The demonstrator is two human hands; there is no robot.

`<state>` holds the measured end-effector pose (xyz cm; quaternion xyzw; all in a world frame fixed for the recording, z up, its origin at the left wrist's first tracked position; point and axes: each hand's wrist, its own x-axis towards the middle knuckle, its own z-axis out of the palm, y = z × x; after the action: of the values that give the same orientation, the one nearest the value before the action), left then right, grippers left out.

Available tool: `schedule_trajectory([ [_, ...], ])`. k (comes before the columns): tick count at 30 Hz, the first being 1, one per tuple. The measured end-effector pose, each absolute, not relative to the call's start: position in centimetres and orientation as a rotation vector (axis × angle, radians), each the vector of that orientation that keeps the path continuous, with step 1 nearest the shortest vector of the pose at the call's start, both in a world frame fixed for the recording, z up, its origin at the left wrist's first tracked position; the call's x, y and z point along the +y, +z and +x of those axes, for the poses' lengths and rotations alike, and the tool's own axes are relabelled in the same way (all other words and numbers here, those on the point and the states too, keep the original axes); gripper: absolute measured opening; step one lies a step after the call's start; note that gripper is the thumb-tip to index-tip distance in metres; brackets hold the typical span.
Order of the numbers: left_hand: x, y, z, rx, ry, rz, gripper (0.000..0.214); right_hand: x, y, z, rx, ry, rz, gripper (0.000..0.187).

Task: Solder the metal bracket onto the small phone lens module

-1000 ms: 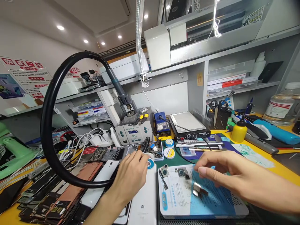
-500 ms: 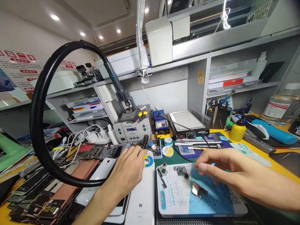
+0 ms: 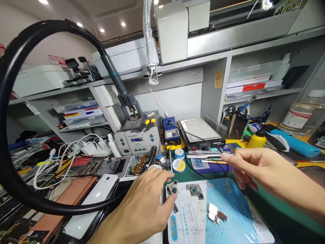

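Note:
My left hand is open at the left edge of a white and blue box lid. Its thumb and forefinger are spread beside a small phone camera module; I cannot tell whether they touch it. A second camera module lies lens up on the lid. To its right is a silver part with a brown flex cable. Over the far right corner hovers my right hand, fingers loosely bent and thumb stretched out. Thin pen-like tools lie just left of that thumb.
A black hose loops over the left side and passes behind my left hand. Phone parts are piled at left. Behind stand a hot-air station, a soldering station, a flat heating plate and a yellow bottle.
My left hand has moved right and nearer, to the camera module at the lid's left edge. My right hand has lifted away from the silver part toward the tools. The view has shifted.

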<state>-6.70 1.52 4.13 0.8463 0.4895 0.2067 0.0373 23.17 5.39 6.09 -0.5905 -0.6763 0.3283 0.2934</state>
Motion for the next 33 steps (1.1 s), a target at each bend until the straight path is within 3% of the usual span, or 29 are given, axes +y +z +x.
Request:
schedule_trajectory([
  [14,2.1,1.6,-6.2,1.486,0.781,2.557,0.042,5.4,4.0,23.7,-1.712,1.098,-1.572,0.047],
  [33,2.2,1.9,-7.4,1.261,0.796,2.598,0.048,5.2,5.4,22.7,-1.649,1.105,-1.569,0.055],
])
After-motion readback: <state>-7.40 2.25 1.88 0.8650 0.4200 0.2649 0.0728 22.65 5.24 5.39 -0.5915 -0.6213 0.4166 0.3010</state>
